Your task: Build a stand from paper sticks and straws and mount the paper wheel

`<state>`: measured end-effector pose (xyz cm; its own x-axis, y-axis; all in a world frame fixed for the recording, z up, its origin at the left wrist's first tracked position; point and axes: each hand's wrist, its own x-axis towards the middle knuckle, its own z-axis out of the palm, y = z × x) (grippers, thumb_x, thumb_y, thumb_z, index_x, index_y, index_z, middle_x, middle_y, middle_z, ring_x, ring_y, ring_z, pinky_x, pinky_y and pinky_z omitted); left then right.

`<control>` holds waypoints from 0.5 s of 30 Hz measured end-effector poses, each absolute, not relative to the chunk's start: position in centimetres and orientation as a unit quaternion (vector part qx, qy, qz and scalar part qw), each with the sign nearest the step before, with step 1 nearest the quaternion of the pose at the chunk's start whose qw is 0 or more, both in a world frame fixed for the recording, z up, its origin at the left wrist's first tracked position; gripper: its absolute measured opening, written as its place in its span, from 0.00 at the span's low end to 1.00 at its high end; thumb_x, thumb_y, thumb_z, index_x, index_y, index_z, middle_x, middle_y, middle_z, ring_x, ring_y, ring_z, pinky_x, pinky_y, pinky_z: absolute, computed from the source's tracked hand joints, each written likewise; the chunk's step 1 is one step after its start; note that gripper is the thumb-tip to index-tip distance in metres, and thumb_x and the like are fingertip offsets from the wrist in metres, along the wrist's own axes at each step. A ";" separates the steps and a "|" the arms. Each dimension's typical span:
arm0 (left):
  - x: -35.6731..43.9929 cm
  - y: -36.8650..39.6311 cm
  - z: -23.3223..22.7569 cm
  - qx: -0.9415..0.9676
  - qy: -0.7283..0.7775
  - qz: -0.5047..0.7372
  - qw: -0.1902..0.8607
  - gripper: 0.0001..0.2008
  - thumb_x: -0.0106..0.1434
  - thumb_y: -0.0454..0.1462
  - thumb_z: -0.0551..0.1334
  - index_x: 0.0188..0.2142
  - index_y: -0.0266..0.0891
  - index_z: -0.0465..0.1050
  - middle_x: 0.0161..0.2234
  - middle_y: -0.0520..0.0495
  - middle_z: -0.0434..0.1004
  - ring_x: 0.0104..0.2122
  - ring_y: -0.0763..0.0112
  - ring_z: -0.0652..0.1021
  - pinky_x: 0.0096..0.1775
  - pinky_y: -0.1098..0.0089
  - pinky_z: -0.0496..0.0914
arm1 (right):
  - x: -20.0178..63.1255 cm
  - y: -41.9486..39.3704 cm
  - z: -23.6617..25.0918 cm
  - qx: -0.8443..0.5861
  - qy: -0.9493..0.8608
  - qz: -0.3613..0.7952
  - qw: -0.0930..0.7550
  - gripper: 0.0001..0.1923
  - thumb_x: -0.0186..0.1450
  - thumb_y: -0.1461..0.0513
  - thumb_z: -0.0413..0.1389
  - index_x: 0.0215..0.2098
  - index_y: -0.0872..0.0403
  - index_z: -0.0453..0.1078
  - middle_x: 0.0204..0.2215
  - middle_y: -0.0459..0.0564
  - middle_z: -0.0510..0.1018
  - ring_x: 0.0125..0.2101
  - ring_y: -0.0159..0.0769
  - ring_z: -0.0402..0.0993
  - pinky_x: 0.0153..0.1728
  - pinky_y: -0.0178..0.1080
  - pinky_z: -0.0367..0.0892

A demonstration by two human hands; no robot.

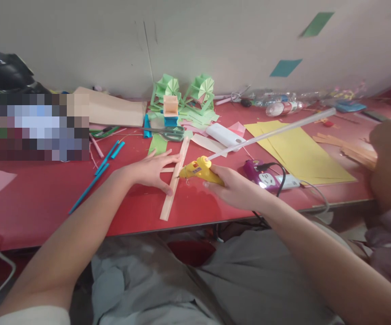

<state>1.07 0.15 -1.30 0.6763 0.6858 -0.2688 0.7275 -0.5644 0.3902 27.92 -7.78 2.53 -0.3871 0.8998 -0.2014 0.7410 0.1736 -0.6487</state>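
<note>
No legible text anywhere, bottle label (281,108) blurred — glue gun (198,169) unmarked

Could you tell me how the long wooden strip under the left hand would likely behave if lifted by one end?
The wooden strip looks thin and flat, so probably light and slightly bendy. Lying flat, it should slide, not roll.

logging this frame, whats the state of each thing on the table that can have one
yellow glue gun: gripped in right hand, nozzle at wooden strip
wooden strip: flat, pressed under left hand
glue stick: loaded in the gun's back
scissors: lying flat
plastic bottle: on its side
</note>
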 end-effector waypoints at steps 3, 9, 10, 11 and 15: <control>1.1 0.2 -1.3 0.883 0.399 -0.046 0.242 0.53 0.51 0.58 0.67 0.72 0.57 0.45 0.74 0.53 0.41 0.72 0.45 0.40 0.68 0.44 0.38 | 28.0 -8.0 2.7 -0.540 -0.763 0.339 0.107 0.10 0.67 0.54 0.51 0.34 0.52 0.59 0.27 0.45 0.68 0.23 0.31 0.61 0.25 0.37 0.55; 1.0 0.3 -1.3 0.884 0.394 -0.059 0.244 0.52 0.51 0.60 0.67 0.71 0.58 0.48 0.74 0.55 0.39 0.72 0.44 0.38 0.68 0.44 0.37 | 28.1 -8.7 3.2 -0.532 -0.775 0.330 0.085 0.09 0.67 0.56 0.51 0.34 0.52 0.60 0.27 0.46 0.70 0.23 0.31 0.61 0.25 0.36 0.56; 1.1 0.3 -1.2 0.885 0.392 -0.060 0.244 0.52 0.51 0.60 0.67 0.71 0.58 0.48 0.74 0.55 0.38 0.72 0.44 0.38 0.68 0.44 0.37 | 28.1 -8.7 3.3 -0.529 -0.778 0.328 0.083 0.09 0.67 0.56 0.51 0.34 0.52 0.61 0.28 0.46 0.70 0.23 0.31 0.61 0.25 0.36 0.56; 1.1 0.3 -1.2 0.886 0.389 -0.059 0.244 0.52 0.52 0.60 0.67 0.71 0.58 0.47 0.74 0.55 0.38 0.72 0.44 0.38 0.68 0.44 0.37 | 28.1 -8.8 3.3 -0.527 -0.781 0.326 0.083 0.08 0.67 0.56 0.52 0.34 0.53 0.61 0.28 0.47 0.70 0.23 0.31 0.62 0.25 0.36 0.56; 1.1 0.3 -1.1 0.888 0.384 -0.058 0.245 0.51 0.53 0.60 0.66 0.71 0.57 0.46 0.74 0.53 0.38 0.72 0.47 0.39 0.68 0.44 0.36 | 28.2 -9.0 3.3 -0.517 -0.788 0.324 0.086 0.06 0.66 0.59 0.52 0.34 0.53 0.62 0.28 0.47 0.71 0.24 0.31 0.62 0.26 0.36 0.56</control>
